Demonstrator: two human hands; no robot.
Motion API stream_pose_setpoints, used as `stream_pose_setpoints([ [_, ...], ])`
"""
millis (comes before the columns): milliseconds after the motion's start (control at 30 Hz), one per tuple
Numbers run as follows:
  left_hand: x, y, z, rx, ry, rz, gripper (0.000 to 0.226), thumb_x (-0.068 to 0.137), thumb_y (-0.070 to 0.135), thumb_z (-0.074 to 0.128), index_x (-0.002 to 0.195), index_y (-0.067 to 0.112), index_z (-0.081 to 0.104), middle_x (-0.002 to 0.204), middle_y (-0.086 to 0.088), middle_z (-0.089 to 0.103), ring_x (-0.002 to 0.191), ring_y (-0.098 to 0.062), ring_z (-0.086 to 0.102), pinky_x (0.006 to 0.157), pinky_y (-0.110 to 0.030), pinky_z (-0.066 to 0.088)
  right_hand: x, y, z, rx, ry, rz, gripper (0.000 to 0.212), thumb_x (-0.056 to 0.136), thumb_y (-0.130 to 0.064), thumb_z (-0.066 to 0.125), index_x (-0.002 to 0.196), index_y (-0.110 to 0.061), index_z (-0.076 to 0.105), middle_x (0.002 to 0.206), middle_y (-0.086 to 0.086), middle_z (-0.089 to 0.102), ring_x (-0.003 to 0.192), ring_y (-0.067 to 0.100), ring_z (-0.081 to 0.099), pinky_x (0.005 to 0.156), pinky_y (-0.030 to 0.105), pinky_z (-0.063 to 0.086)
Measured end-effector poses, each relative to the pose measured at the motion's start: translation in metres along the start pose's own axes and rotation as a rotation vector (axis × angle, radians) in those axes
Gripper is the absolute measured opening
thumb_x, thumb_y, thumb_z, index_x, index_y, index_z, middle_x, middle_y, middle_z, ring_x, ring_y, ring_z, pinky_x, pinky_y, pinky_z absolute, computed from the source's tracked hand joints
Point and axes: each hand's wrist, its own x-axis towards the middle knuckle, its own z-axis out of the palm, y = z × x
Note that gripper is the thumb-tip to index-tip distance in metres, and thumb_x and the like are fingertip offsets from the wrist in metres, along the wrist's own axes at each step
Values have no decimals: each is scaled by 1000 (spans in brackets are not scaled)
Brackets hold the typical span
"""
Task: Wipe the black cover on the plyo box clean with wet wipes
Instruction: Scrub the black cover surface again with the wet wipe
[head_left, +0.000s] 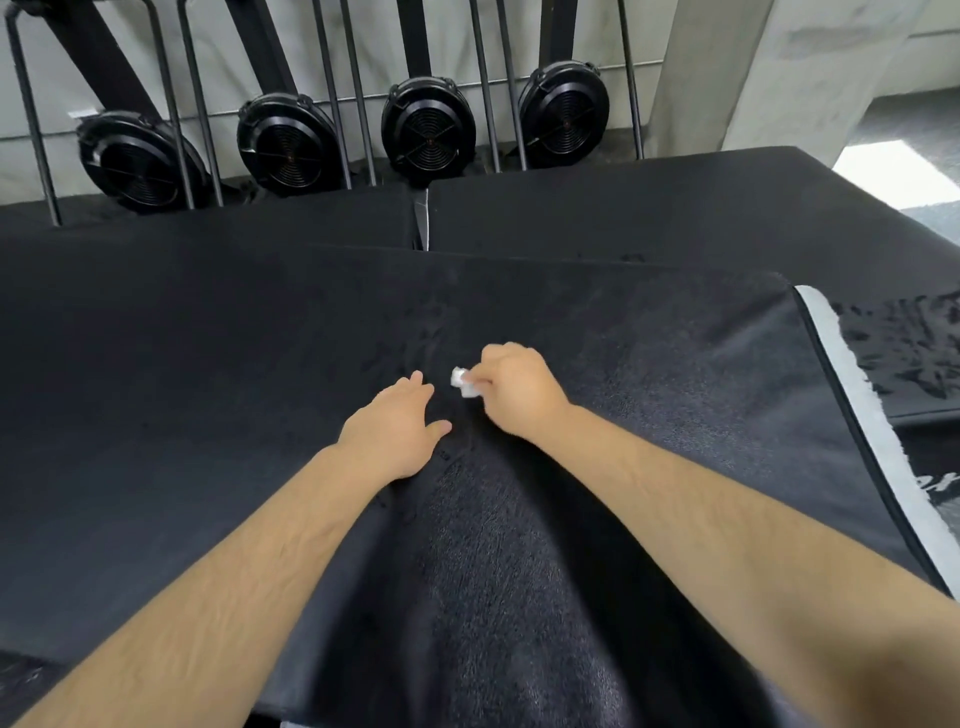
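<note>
The black cover (156, 415) runs out of view at its left edge, and that whole left half lies bare, a broad dark stretch from the near edge up to the far edge. Against the far edge lie two more black pads (623, 208), split by a narrow seam, and behind them four round black fan housings (291, 143) stand among thin metal bars (31, 119). Near the middle of the cover the left hand (395, 426) rests flat on the fabric, fingers straight and a little spread, holding nothing. Just right of its fingertips, with a small gap between, is a crumpled white wet wipe (462, 383), pinched in the curled fingers of the right hand (517, 389). Whether the wipe touches the fabric cannot be told. Right of that hand the cover lies bare again as far as its far right corner, where a dark piped hem and a white strip (852, 405) slope down the right edge. Past the strip lies a lower dark surface with smeared marks (914, 353).
</note>
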Motion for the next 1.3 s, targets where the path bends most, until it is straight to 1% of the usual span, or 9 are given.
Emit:
stream_pose_setpoints([
  [100, -20, -3, 4, -4, 51, -6, 62, 101, 47, 49, 155, 22, 29, 165, 10, 18, 149, -17, 24, 113, -44, 38, 5, -5, 0, 67, 69, 166, 30, 91, -2, 54, 106, -15, 76, 90, 2, 50, 88, 27, 50, 81, 42, 47],
  [233, -30, -10, 10, -88, 93, 44, 62, 101, 45, 50, 156, 27, 26, 165, 9, 20, 148, -17, 25, 114, -41, 35, -27, -41, 19, 217, 90, -47, 21, 92, -7, 62, 96, -17, 80, 73, -1, 46, 69, 23, 43, 61, 33, 38],
  [433, -33, -14, 15, -142, 105, 22, 69, 102, 45, 49, 160, 26, 15, 165, 6, 21, 151, -16, 20, 118, -38, 29, -9, -25, -4, 96, 32, 168, 33, 93, -4, 52, 105, -20, 78, 88, 3, 50, 90, 29, 50, 83, 43, 47],
  [567, -34, -15, 16, -168, 91, 49, 65, 103, 41, 49, 159, 25, 20, 166, 9, 15, 152, -15, 17, 119, -37, 27, -49, -59, 8, 188, 38, -87, 28, 90, -1, 60, 99, -19, 78, 73, 4, 48, 73, 30, 50, 68, 41, 45],
  [700, -32, -10, 11, -120, 8, 32, 62, 106, 26, 43, 160, 25, 13, 167, 12, 1, 154, -11, 4, 121, -34, 20, -25, -26, -2, 126, 57, 84, 27, 96, -11, 55, 94, -24, 79, 77, -8, 39, 80, 21, 47, 82, 40, 42],
  [833, -32, -16, 12, -202, -11, 35, 63, 105, 22, 46, 160, 29, 15, 166, 16, 2, 153, -8, 2, 121, -33, 16, -31, -61, 7, 149, 97, 52, 26, 93, -3, 55, 93, -16, 78, 78, -3, 39, 77, 22, 40, 72, 33, 29],
  [933, -31, -19, 16, -274, 10, 43, 62, 105, 22, 49, 159, 30, 20, 165, 19, 4, 153, -5, 2, 123, -34, 16, -51, -57, 13, 221, 98, -21, 23, 93, -10, 62, 99, -24, 79, 74, -6, 41, 73, 21, 45, 69, 34, 38],
  [1100, -45, -23, 9, -196, -76, 38, 63, 107, 31, 43, 160, 29, 11, 166, 15, -2, 155, -19, -1, 125, -39, 9, -26, -41, 0, 181, 34, 177, 25, 98, -13, 57, 103, -24, 79, 88, -3, 51, 88, 26, 55, 84, 44, 50],
  [1300, -81, -41, 25, -69, 63, 111, 63, 106, 32, 43, 160, 21, 12, 167, 13, 1, 153, -9, 0, 121, -27, 8, -90, -84, 18, 249, 93, -91, 30, 93, -7, 61, 105, -28, 79, 74, -6, 40, 71, 22, 44, 68, 37, 43],
])
